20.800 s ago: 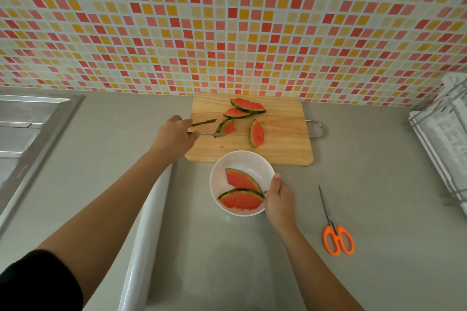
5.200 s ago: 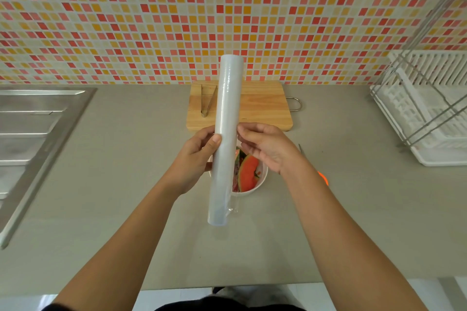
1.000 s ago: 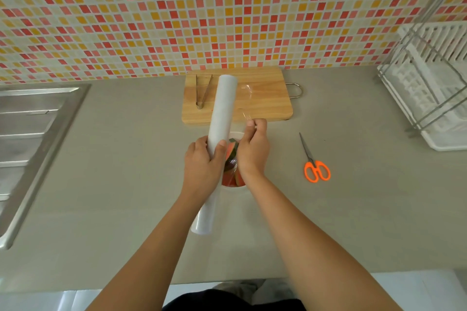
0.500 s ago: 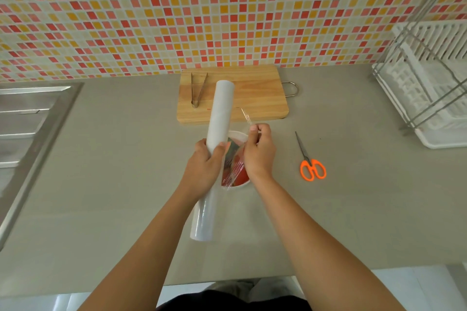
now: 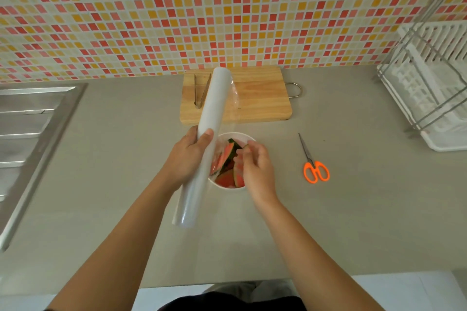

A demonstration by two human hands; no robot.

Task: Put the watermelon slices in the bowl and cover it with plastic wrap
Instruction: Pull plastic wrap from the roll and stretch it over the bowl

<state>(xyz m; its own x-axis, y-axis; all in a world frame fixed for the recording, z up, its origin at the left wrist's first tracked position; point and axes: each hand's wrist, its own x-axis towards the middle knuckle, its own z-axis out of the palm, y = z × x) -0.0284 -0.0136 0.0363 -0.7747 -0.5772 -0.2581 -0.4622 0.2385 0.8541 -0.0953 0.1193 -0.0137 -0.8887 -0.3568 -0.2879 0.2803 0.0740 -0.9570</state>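
Grip check: left hand [image 5: 188,156] grips the plastic wrap roll [image 5: 214,98], right hand [image 5: 255,166] seems to pinch the loose film edge [image 5: 235,98]. Watermelon slices [image 5: 225,175] sit in the bowl [image 5: 237,134] right underneath. Covering stage, I'd say; next needs a wider pull across the rim. Scissors [image 5: 316,170] lie nearby.

Home kitchen. Red, orange and yellow mosaic tile backsplash [image 5: 227,7] on the far wall behind a grey countertop [image 5: 353,222]. Stainless sink drainboard [image 5: 30,121] at left, white dish rack [image 5: 434,88] with wire frame at right. Wooden cutting board [image 5: 260,98] with metal tongs [image 5: 199,93] at far centre, orange-handled scissors [image 5: 313,164] right of a white bowl [image 5: 237,134] of watermelon slices [image 5: 226,178].
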